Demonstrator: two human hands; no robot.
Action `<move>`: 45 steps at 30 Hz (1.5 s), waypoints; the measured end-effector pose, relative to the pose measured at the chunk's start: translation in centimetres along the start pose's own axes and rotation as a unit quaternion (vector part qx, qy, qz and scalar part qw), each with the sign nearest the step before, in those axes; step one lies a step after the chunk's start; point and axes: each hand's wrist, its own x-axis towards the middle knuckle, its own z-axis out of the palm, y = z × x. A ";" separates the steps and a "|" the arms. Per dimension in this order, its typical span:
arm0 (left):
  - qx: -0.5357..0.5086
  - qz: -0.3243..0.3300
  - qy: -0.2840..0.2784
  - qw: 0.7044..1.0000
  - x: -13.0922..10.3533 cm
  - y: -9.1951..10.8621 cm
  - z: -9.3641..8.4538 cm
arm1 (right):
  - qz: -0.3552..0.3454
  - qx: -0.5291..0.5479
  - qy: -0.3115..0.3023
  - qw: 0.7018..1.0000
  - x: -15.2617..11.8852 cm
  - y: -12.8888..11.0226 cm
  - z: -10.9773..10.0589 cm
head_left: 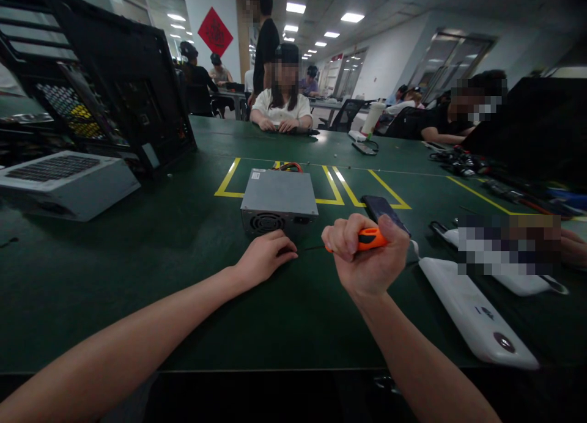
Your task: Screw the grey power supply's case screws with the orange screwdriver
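Observation:
A grey computer power supply (279,191) sits on the green table, its fan grille and socket facing me. Just in front of it, my left hand (266,256) rests low over the table with bent fingers drawn together; whatever may be between the fingertips is hidden or too small to make out. My right hand (370,252) is wrapped around the orange and black handle of a screwdriver (372,239). The thin dark shaft points left, its end close to my left fingertips. Behind my right hand lies a dark phone (380,209).
A second power supply (68,184) and an open black computer case (101,80) stand at left. On the right lie a white power bank (477,313), another white device (518,279) and bundled cables (458,160). Yellow tape (229,178) marks the table. A person (284,105) sits opposite.

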 end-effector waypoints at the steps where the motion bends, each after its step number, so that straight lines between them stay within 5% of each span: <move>1: 0.009 0.005 -0.001 1.000 0.0 0.0 0.0 | -0.002 0.002 -0.003 1.000 -0.1 0.0 0.1; 22: 0.113 0.086 0.002 0.990 -0.1 0.6 -0.3 | -0.006 -0.021 -0.052 0.998 -1.0 0.9 0.8; 33: 0.138 0.161 -0.021 0.977 -0.5 0.6 -1.1 | -0.053 -0.138 -0.216 0.965 -3.0 1.4 1.1; 40: 0.135 0.181 -0.035 0.974 -0.7 1.0 -1.2 | -0.052 -0.085 -0.159 0.982 -2.7 0.7 1.1; 45: 0.134 0.160 -0.034 0.977 -0.4 1.0 -1.5 | -0.123 -0.219 -0.249 0.935 -3.2 0.5 1.6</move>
